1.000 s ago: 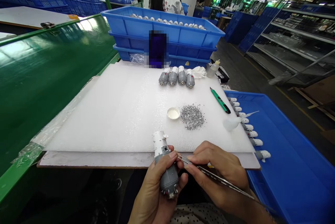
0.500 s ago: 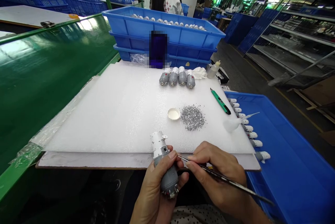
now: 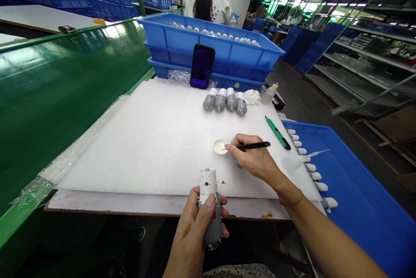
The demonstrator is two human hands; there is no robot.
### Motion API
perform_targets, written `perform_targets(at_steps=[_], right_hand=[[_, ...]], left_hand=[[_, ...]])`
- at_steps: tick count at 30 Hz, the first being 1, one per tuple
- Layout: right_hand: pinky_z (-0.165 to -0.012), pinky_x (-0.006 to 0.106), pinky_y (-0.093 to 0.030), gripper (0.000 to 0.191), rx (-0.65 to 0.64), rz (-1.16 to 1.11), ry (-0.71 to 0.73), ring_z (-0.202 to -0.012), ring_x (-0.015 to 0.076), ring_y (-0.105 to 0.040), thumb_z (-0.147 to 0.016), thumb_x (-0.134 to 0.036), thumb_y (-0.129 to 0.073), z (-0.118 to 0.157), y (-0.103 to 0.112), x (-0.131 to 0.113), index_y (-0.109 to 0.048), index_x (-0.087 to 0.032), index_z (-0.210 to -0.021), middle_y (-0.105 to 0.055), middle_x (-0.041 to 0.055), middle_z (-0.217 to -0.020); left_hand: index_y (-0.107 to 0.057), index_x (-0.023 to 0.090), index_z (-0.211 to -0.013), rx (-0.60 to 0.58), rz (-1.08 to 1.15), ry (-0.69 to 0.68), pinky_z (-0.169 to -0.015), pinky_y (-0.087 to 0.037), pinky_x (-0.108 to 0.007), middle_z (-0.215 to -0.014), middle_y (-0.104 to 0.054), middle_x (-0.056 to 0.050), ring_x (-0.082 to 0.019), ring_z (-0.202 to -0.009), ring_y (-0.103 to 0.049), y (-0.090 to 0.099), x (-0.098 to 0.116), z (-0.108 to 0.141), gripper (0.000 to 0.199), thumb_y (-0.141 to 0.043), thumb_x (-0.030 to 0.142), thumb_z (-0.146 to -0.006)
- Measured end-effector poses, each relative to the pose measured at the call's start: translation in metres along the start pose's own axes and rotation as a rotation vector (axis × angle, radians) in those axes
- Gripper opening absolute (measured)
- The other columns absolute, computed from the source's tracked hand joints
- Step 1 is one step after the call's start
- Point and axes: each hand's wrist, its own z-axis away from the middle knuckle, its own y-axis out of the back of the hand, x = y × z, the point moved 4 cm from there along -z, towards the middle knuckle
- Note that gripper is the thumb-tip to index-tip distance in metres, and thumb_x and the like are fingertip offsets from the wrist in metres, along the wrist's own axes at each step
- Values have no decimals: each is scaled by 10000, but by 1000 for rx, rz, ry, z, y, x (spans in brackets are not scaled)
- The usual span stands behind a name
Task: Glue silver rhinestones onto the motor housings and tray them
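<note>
My left hand (image 3: 193, 230) is wrapped round a white-and-grey cylindrical model piece (image 3: 208, 180), white end up and thumb across its middle, at the front edge of the foam sheet (image 3: 139, 148). Farther forward, my right hand (image 3: 256, 161) pinches a thin, dark-handled paintbrush (image 3: 258, 145). The brush's tip is at a small round white dish (image 3: 218, 147) with pale contents; whether it touches them I cannot tell. Behind the right hand, mostly covered, lies a pile of tiny silver bits (image 3: 238, 165). A small winged part (image 3: 224, 181) shows beside the model.
Several similar models (image 3: 220, 101) stand in a row at the back, near a squeeze bottle (image 3: 269, 93). A green utility knife (image 3: 277, 133) lies at right. Stacked blue crates (image 3: 208, 54) support a phone (image 3: 202, 66). A blue bin (image 3: 367, 208) holds more models; a person sits beyond.
My right hand has moved the brush forward from beside the model to the white dish. My left hand still holds the model, now turned more upright with a red mark showing.
</note>
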Motion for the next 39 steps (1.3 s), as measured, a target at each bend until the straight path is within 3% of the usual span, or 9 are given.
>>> perform_targets(at_steps=[7, 13, 21, 25, 29, 31, 34, 39], right_hand=[[-493, 259, -293, 257, -40, 111, 6, -498, 118, -421, -795, -283, -593, -7, -7, -4, -517, -198, -565, -492, -36, -501], [-488, 255, -291, 275, -21, 85, 36, -498, 112, -414, -818, -291, -608, -1, 0, -14, -533, -190, -573, -488, -35, -510], [-513, 261, -302, 286, 112, 14, 128, -534, 109, -397, -851, -286, -632, 25, 14, -23, -513, -189, -610, -458, -40, -553], [-473, 245, -302, 287, 143, -155, 135, -514, 96, -381, -892, -294, -615, 51, 21, -35, -523, -191, -640, -443, -44, -565], [-471, 230, -370, 224, 115, -375, 175, -548, 106, -458, -907, -246, -601, 80, 16, -50, -558, -197, -693, -505, -21, -617], [-462, 226, -394, 211, 150, -445, 192, -554, 113, -486, -910, -227, -595, 89, 12, -53, -553, -203, -704, -519, -17, -615], [-458, 216, -398, 228, 158, -481, 155, -533, 100, -479, -922, -232, -589, 95, 4, -47, -532, -200, -703, -518, -27, -609], [-496, 208, -368, 245, 180, -473, 137, -551, 81, -447, -941, -218, -566, 98, 1, -39, -525, -189, -701, -481, -40, -627]], left_hand=[[-648, 182, -960, -5, -37, -3, -587, -450, -252, -857, -687, -40, -124, -592, -573, 2, 4, -1, 287, -641, 448, -854], [-637, 191, -1026, 7, -6, -9, -600, -471, -254, -892, -673, -34, -135, -628, -577, 3, 6, 1, 290, -631, 432, -864], [-619, 189, -956, -14, 4, -34, -694, -474, -264, -832, -730, -48, -170, -709, -651, 0, 9, 4, 230, -584, 409, -903], [-629, 178, -991, -51, 3, -39, -699, -484, -271, -857, -749, -75, -176, -730, -637, -2, 9, 4, 254, -551, 410, -922], [-652, 186, -1017, -95, 11, -14, -644, -476, -248, -757, -724, -44, -150, -652, -610, -6, 5, 6, 222, -586, 366, -907], [-662, 195, -989, -90, 10, -17, -643, -475, -240, -807, -726, -39, -145, -680, -631, -6, 4, 6, 195, -616, 357, -891], [-656, 209, -1019, -89, -7, -28, -660, -483, -251, -907, -728, -39, -159, -744, -663, -6, 2, 7, 225, -622, 387, -886], [-600, 221, -1088, -122, -75, -45, -615, -455, -251, -911, -729, -47, -197, -851, -680, -6, 1, 8, 291, -584, 447, -904]])
